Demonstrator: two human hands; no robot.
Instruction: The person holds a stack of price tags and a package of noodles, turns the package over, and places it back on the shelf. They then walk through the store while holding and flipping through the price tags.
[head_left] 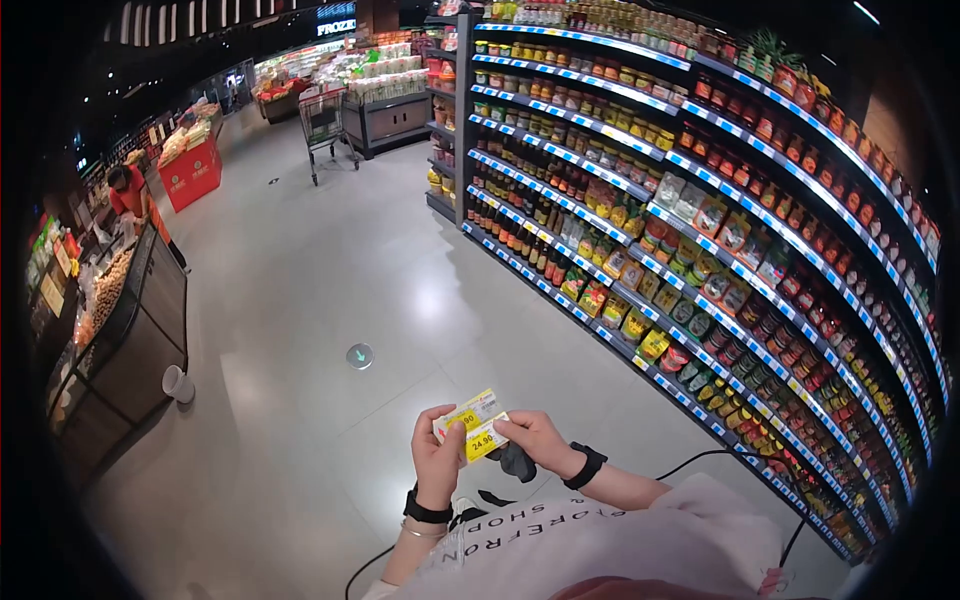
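I hold a small stack of yellow and white price tags (474,424) in front of me, low in the view; the front tag reads 24.90. My left hand (437,462) grips the stack from the left and below. My right hand (537,439) pinches the right edge of the tags. Both wrists wear black bands. A dark object (516,462) hangs just under my right hand.
Long curved shelves (700,250) of jars, bottles and sauce packets run along the right. A shopping cart (322,125) stands far up the aisle. At left a person in red (132,195) stands by a dark bulk-food counter (140,330). Grey floor (320,300) lies between.
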